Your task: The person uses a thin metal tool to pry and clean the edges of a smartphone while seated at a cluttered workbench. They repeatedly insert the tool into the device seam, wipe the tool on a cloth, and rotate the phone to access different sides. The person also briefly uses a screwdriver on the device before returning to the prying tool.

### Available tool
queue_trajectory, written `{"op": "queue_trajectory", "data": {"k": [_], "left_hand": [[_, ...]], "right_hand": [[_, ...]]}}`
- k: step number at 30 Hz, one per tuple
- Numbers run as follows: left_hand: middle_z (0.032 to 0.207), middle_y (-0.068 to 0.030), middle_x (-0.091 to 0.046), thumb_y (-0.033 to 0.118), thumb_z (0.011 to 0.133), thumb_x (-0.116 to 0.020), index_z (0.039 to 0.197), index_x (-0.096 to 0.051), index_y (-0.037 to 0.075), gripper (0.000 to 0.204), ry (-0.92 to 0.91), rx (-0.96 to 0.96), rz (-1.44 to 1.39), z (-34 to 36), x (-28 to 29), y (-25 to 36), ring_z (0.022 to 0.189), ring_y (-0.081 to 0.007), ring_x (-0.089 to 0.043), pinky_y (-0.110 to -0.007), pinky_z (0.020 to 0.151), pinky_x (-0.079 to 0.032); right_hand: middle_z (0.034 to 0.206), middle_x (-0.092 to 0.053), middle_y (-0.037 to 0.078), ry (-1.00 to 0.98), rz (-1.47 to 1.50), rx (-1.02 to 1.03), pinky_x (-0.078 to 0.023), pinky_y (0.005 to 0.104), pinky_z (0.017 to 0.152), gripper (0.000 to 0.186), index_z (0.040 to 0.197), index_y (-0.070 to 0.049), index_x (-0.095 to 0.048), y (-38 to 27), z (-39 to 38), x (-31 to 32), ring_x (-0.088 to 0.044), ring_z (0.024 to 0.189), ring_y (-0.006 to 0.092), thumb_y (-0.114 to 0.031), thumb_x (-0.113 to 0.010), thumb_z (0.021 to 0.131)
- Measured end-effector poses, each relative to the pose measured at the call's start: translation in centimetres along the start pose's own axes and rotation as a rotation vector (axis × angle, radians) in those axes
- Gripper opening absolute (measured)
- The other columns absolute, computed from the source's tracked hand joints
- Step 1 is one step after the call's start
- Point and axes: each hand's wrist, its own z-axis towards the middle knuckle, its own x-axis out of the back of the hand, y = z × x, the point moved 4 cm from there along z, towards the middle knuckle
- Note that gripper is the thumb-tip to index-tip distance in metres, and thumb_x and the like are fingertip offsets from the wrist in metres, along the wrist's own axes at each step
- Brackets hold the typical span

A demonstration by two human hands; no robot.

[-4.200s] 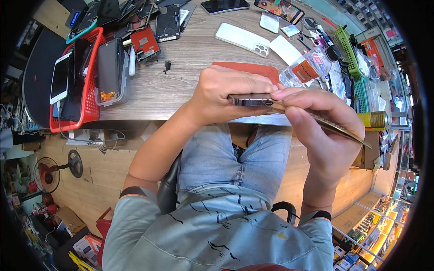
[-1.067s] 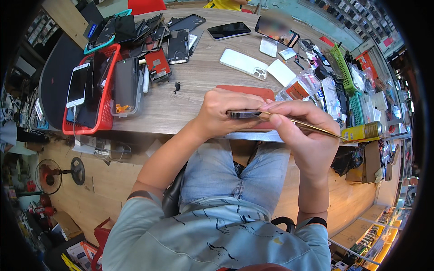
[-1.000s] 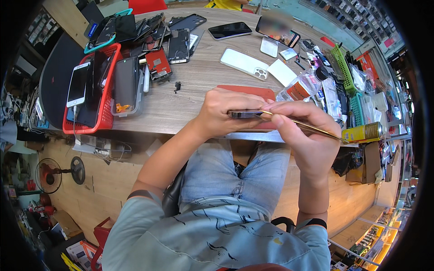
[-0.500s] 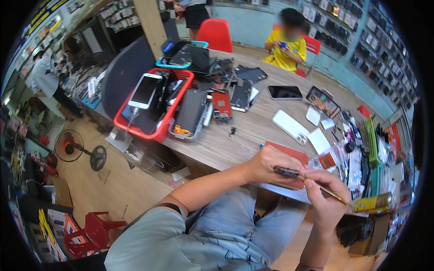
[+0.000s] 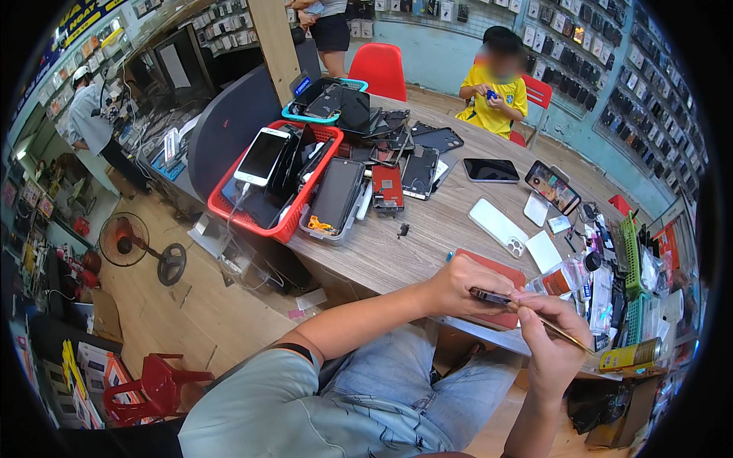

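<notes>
My left hand (image 5: 456, 284) grips a dark phone (image 5: 489, 296) held edge-on above the red mat (image 5: 508, 320) at the table's front edge. My right hand (image 5: 551, 342) pinches a long gold tool (image 5: 569, 336), probably tweezers, with its tip against the phone's edge beside my left fingers. The tip itself is partly hidden. Behind my hands lie a white phone (image 5: 492, 225), a white square pad (image 5: 544, 250) and a clear bottle (image 5: 557, 278) with an orange label. A yellow can (image 5: 630, 356) is right of my right hand.
Red basket (image 5: 237, 210), clear box (image 5: 343, 223) and teal basket (image 5: 305, 114) hold phones on the left. Green baskets (image 5: 630, 256) line the right. A person (image 5: 492, 111) in yellow sits opposite; others stand at back (image 5: 328, 38) and left (image 5: 107, 137). A fan (image 5: 126, 237) stands left.
The view has swung up and left, showing more of the room and other people; my hands and the table now appear lower and further right. My grip on phone and tool looks unchanged.
</notes>
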Motion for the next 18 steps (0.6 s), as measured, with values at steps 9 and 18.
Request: {"op": "queue_trajectory", "data": {"k": [9,18], "left_hand": [[0.105,-0.0122,-0.081,0.018,0.077,-0.095,0.106,-0.081,0.005,0.034,-0.039,0.012,0.057,-0.1,0.0,-0.4,0.094,-0.0261,-0.081,-0.036,0.084,-0.065],[0.099,-0.0185,-0.081,0.018,0.08,-0.091,0.101,-0.081,0.001,0.029,-0.042,0.032,0.05,0.0,-0.3,-1.1,0.087,-0.0306,-0.081,-0.035,0.077,-0.065]], "right_hand": [[0.102,-0.081,0.016,-0.032,-0.071,0.003,-0.058,0.0337,0.094,0.013,0.1,0.007,-0.077,-0.1,0.2,0.5,-0.077,0.095,0.0208,0.005,-0.076,0.088],[0.102,-0.08,0.011,-0.002,0.037,-0.004,-0.06,0.0259,0.082,0.017,0.106,0.006,-0.077,1.6,-0.2,0.7,-0.074,0.089,0.0127,0.004,-0.078,0.089]]}}
